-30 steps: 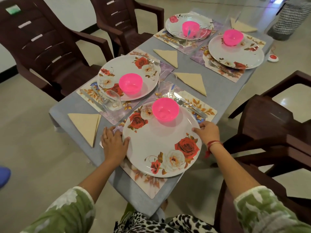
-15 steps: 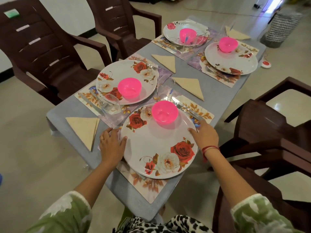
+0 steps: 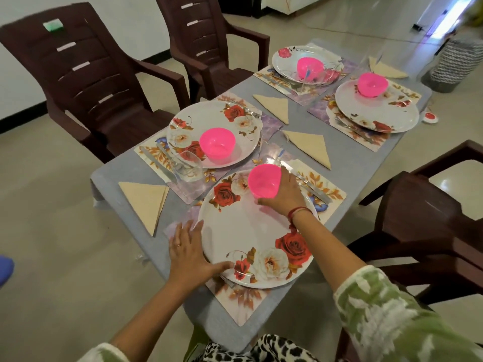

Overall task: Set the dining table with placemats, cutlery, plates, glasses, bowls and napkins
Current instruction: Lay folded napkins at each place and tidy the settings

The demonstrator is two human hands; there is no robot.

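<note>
I see the nearest bowl [image 3: 262, 180], pink, empty and mouth up, sitting at the far edge of the nearest plate [image 3: 243, 231], which lies on a placemat [image 3: 240, 301] at the near end of the bench [image 3: 347, 158]; the other three bowls [image 3: 217, 145] each stand empty on their own flowered plates. The right hand [image 3: 283, 197] curls its fingers round that bowl's right side with the thumb at its base, while the left hand [image 3: 187, 253] lies flat, fingers spread, against the plate's left rim. A knife [image 3: 313, 190] lies on the mat just right of the plate, its long axis slanting from far left to near right.
</note>
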